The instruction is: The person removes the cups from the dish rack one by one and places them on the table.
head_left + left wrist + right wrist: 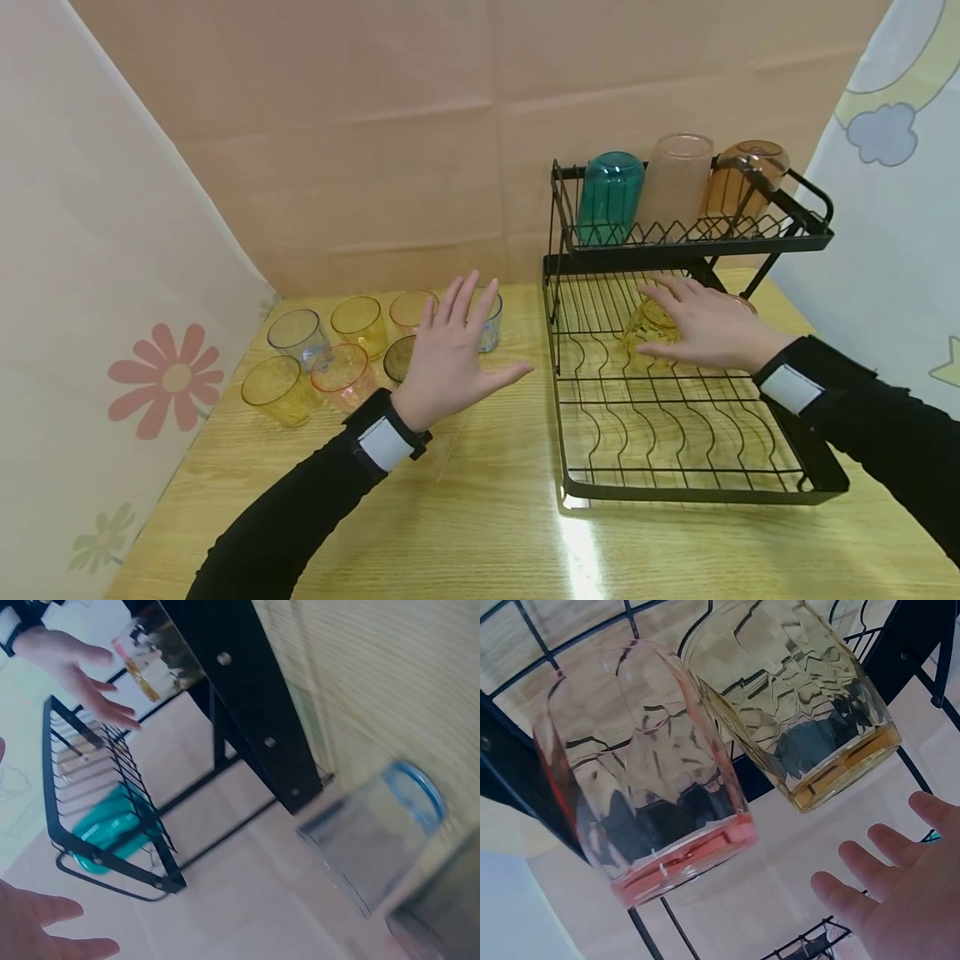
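Observation:
My right hand (708,325), fingers extended, hovers over the lower tier of a black dish rack (705,496). Beneath and beside it a yellow glass (795,712) stands upside down on the wires, next to a pink-tinted glass (649,772). In the right wrist view the fingertips are apart from both glasses. My left hand (453,354) is raised with fingers spread and holds nothing. It partly hides the group of table glasses, among them a dark glass (397,358) and a blue-rimmed glass (491,323).
Left on the table (465,533) stand more glasses: yellow (281,396), blue-rimmed (298,337), pink-rimmed (345,379) and another yellow (362,327). The rack's upper tier carries an inverted teal glass (611,196), a clear pinkish glass (675,187) and an orange glass (742,187).

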Demonstrator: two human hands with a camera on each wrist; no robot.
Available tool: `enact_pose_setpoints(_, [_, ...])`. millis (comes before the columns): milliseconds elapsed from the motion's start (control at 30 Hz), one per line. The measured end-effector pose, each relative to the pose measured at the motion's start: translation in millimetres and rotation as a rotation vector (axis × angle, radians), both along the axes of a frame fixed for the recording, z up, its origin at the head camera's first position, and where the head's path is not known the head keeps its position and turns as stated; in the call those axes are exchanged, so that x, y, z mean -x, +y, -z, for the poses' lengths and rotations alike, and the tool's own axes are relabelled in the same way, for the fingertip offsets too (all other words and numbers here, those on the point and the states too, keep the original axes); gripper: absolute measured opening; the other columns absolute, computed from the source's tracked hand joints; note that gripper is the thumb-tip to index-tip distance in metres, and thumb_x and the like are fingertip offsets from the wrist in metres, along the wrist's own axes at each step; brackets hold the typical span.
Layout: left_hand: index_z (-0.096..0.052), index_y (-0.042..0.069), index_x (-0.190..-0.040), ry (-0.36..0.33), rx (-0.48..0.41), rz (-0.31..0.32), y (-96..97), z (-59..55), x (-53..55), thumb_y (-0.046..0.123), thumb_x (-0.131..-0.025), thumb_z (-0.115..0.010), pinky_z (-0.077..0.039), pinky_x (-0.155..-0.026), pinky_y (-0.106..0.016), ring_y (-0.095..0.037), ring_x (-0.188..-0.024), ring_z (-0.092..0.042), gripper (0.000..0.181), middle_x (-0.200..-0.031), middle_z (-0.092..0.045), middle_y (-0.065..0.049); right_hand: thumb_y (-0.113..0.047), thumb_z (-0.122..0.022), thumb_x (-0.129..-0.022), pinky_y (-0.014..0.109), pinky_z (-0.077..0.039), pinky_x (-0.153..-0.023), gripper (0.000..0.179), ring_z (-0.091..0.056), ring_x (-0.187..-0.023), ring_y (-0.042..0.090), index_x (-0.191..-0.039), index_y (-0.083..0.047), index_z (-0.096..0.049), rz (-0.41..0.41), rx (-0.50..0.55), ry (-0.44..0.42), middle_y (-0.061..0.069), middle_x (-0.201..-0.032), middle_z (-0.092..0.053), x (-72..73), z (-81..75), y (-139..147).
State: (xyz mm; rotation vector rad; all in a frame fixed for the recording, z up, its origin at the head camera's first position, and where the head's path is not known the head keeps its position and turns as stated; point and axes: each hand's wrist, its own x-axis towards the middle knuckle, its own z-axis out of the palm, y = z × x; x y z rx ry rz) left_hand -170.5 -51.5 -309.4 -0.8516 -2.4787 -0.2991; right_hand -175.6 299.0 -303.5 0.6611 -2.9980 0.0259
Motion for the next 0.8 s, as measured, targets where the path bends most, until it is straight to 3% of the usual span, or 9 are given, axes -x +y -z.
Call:
enact_pose_setpoints(233, [-0.011,0.018,-0.147,-0.041,0.004,0.03,18.1,3.0,-8.9,0.08,-0.073,-0.037,-0.012,-0.101,-0.057,-0.031,-0.135,-0.012,0.099,-0.15,-0.011,-0.011,-0.069,-0.045,-0.079,0.062,-0.02,-0.096,0.09,-0.021,-0.125,0.05,-0.142,-0.008,-0.025,0.01,0.002,-0.043,0.025,-0.143,-0.019,15.7,2.2,-5.9])
enact_pose_setpoints(400, [-0.004,0.022,-0.147,-0.088,0.007,0.035,28.6,6.6,-13.9,0.08,-0.073,-0.036,-0.01,-0.101,-0.057,-0.029,-0.136,-0.007,0.1,-0.151,-0.006,-0.01,-0.069,-0.044,-0.08,0.063,-0.025,-0.092,0.091,-0.019,-0.124,0.052,-0.142,-0.007,-0.024,0.057,0.01,-0.076,0.028,-0.143,-0.018,26.6,9.5,-10.8])
enact_pose_setpoints(600, [0.0,0.024,-0.147,-0.127,0.024,0.033,40.9,11.8,-18.0,0.082,-0.072,-0.032,-0.012,-0.1,-0.058,-0.027,-0.136,-0.003,0.099,-0.152,-0.002,-0.008,-0.073,-0.038,-0.08,0.064,-0.023,-0.092,0.094,-0.017,-0.125,0.053,-0.142,-0.004,-0.024,0.119,-0.004,-0.102,0.032,-0.141,-0.018,35.6,21.9,-13.8])
enact_pose_setpoints(800, [0.001,0.027,-0.146,-0.183,0.008,0.055,51.5,18.2,-22.6,0.083,-0.072,-0.03,-0.011,-0.1,-0.058,-0.028,-0.136,-0.003,0.098,-0.152,-0.003,-0.008,-0.067,-0.042,-0.082,0.06,-0.034,-0.085,0.087,-0.038,-0.112,0.05,-0.137,-0.001,-0.033,0.148,-0.019,-0.07,0.035,-0.129,-0.034,39.8,33.6,-13.2])
